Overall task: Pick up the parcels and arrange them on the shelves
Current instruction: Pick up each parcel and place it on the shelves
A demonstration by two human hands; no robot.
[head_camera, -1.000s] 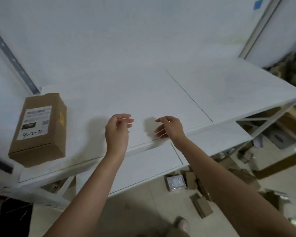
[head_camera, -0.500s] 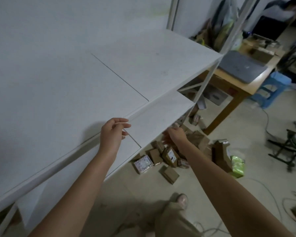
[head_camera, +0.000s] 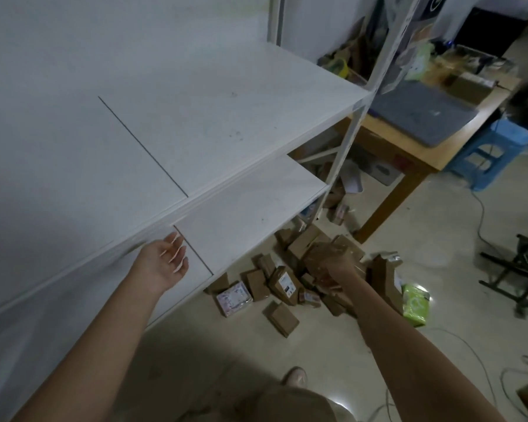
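A wooden table (head_camera: 418, 157) stands on the pale floor (head_camera: 439, 269), a flat grey pad (head_camera: 421, 112) lying on it. A blue plastic stool (head_camera: 494, 147) sits just beside it; a cable (head_camera: 482, 213) trails nearby.

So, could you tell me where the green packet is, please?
In the head view, the green packet lies on the floor at the right end of the parcel pile.

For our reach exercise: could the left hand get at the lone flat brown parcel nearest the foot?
Probably yes: the left hand is open and empty; the parcel lies uncovered on bare floor.
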